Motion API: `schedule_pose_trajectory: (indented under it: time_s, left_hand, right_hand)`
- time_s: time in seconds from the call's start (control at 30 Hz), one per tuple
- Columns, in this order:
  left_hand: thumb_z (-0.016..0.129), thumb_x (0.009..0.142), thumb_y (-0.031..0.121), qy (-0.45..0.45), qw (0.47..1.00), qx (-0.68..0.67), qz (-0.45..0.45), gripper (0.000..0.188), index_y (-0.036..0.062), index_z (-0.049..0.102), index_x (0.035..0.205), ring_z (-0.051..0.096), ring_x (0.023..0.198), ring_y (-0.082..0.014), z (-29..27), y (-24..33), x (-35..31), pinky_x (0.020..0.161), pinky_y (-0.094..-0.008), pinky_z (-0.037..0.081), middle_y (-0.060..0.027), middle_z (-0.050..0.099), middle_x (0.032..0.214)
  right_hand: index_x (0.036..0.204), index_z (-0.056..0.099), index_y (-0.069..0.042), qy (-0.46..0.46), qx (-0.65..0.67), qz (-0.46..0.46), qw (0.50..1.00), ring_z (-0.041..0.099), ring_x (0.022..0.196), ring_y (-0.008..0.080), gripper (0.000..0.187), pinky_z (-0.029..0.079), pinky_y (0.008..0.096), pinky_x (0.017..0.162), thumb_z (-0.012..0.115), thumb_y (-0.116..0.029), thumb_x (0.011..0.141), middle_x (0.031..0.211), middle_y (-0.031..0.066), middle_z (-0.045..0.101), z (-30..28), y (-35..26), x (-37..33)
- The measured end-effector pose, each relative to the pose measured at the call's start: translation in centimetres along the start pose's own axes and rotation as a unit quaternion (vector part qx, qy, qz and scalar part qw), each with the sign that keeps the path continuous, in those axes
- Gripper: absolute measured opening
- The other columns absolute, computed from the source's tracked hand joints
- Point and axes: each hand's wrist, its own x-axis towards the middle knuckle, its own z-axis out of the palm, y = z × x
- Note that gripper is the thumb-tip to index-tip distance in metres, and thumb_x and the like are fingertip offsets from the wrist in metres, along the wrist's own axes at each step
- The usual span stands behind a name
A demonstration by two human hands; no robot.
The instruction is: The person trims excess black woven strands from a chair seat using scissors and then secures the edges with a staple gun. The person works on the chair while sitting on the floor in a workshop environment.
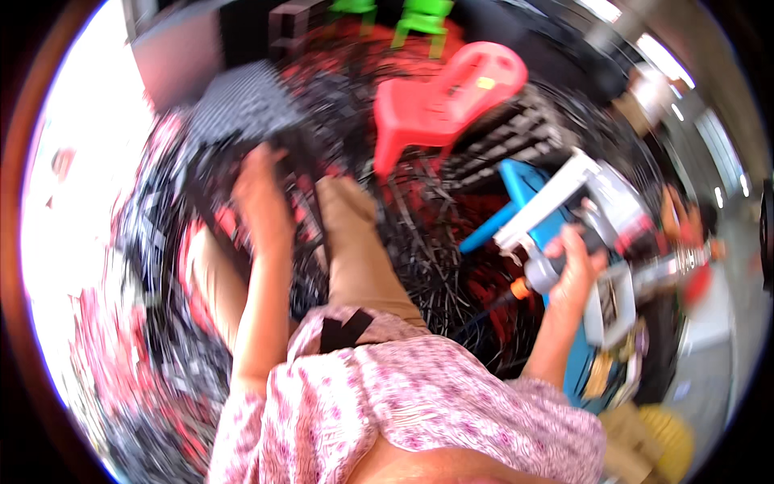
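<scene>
My right hand is closed around a grey-and-black hand tool, which has an orange fitting at its lower end with a dark cord or hose leading off. Its other end is blurred against the clutter behind. My left hand reaches forward over my knees, at a black plastic piece with long legs or bars and a grey ribbed panel. The bars come down between and beside my legs. Motion smears the left fingers, so their grip on the black piece is unclear.
A red plastic chair stands ahead, with green chairs farther back. Black and red scraps cover the floor around me. At right, a blue stool or table bears a white bin, a clear bottle and other items.
</scene>
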Motion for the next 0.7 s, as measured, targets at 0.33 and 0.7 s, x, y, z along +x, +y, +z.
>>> schedule_pose_trajectory:
  time_s: [0.33,0.7]
  left_hand:
    - [0.056,0.103,0.024,0.034,0.971,-0.237,0.016,0.030,0.0036,0.065,0.083,0.040,0.066,-0.0027,-1.3,-2.6,0.5,0.058,-0.0227,0.033,0.0088,0.050,0.071]
    - [0.064,0.099,0.031,0.016,0.955,-0.293,-0.050,0.029,0.0037,0.069,0.107,0.054,0.085,-0.0061,-0.8,-5.2,1.2,0.077,-0.0219,0.045,0.0022,0.064,0.093]
  right_hand:
    - [0.144,0.037,0.008,-0.318,0.155,0.081,0.932,0.056,0.057,0.0151,0.073,0.051,0.0318,0.057,0.072,-0.007,0.081,0.075,0.0056,0.055,14.3,-0.7,-6.7]
    - [0.089,0.061,-0.001,-0.403,0.171,0.171,0.883,0.060,0.066,0.0103,0.017,0.049,0.0251,0.060,0.074,0.000,0.080,0.079,0.0021,0.060,20.8,1.7,-12.6]
